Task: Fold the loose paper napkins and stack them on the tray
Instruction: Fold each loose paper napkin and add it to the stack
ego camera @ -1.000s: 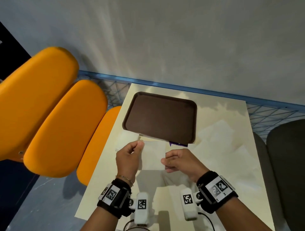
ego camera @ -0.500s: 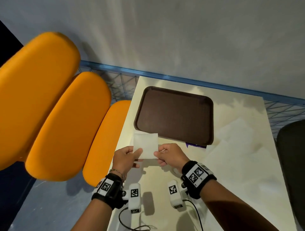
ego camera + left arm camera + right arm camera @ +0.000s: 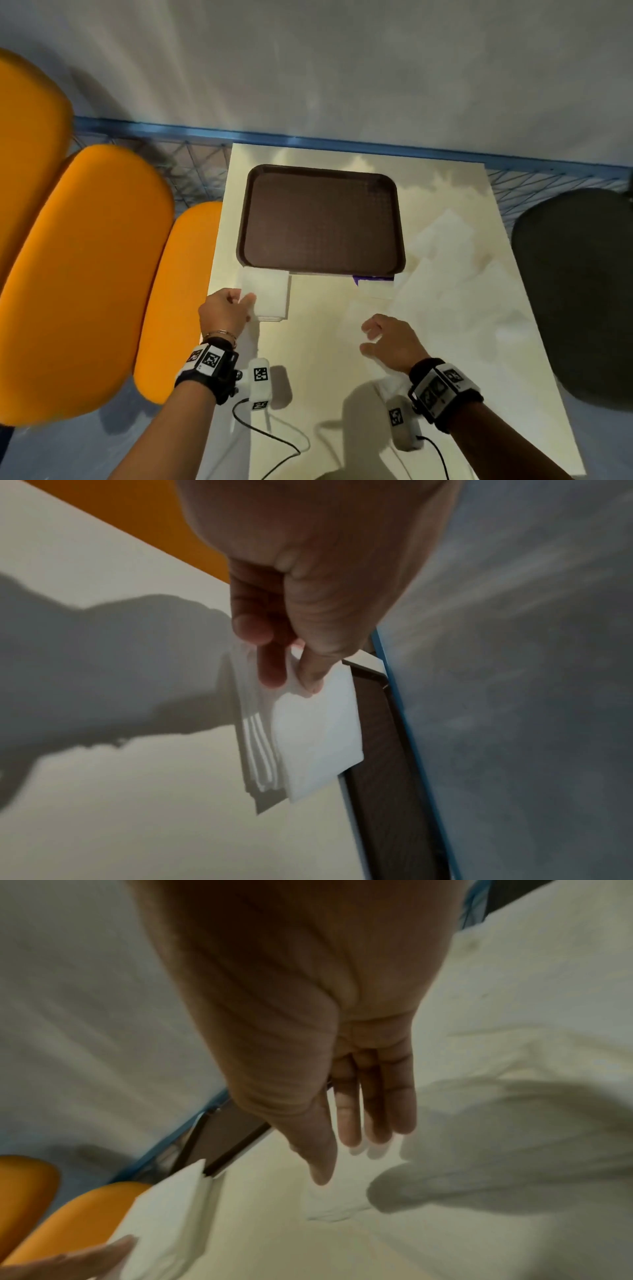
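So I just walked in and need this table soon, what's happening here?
A person is folding paper napkins. The left hand pinches a folded napkin by its corner over the table, beside the near edge of the brown tray, which has no napkins on it yet. The right hand is open and holds nothing, reaching toward the loose napkins spread on the table's right side.
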### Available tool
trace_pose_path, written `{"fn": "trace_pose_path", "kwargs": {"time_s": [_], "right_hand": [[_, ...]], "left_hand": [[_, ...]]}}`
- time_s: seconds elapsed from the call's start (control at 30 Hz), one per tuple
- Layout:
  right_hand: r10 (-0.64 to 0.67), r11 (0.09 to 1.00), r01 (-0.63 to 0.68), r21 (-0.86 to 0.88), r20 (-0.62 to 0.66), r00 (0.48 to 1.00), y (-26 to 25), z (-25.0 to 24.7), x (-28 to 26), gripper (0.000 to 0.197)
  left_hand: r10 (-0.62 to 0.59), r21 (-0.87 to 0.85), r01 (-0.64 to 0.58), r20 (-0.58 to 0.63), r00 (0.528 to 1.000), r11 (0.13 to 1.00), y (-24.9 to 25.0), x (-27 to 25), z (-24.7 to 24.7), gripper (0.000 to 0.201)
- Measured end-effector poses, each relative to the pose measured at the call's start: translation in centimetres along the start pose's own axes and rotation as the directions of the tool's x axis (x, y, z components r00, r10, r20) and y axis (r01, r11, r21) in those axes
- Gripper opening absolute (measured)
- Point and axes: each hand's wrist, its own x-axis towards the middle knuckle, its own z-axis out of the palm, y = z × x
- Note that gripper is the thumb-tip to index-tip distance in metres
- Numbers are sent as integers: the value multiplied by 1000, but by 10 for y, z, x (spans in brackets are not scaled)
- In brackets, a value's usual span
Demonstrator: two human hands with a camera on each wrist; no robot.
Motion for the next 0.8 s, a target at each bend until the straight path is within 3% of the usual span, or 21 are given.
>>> {"fn": "trace_pose_path", "kwargs": {"time_s": [0.17,0.27,0.33,0.43,0.5,0.57,0.63,0.7,0.8], "right_hand": [[27,981,-52,-188,-134,991,71,0,-21,47],[43,973,-86,-213,-198,979,100,2,-32,58],[40,962,-84,-259,-171,985,114,5,-36,67],[20,972,-46,-228,-118,993,130,11,-40,74],[-9,979,-20,-201,-145,989,139,14,-42,68],[-63,983,29,-182,-181,982,147,18,-42,62],[-118,986,91,-143,-195,974,156,19,-42,60],[-155,987,145,-64,-203,967,164,14,-43,60],[-189,979,203,34,-244,951,177,0,-51,61]], "left_hand": [[45,152,-24,-135,990,988,6,-14,6,63],[172,204,-136,-175,969,970,17,-39,15,62],[286,257,-258,-77,955,931,24,-59,27,48],[390,281,-455,258,884,845,26,-91,63,27],[356,313,-531,472,806,787,27,-112,94,27],[308,368,-595,598,740,715,28,-132,128,37],[267,401,-607,637,723,686,29,-151,157,45],[206,436,-562,632,747,703,31,-168,183,50],[154,476,-514,610,778,713,40,-196,212,33]]}}
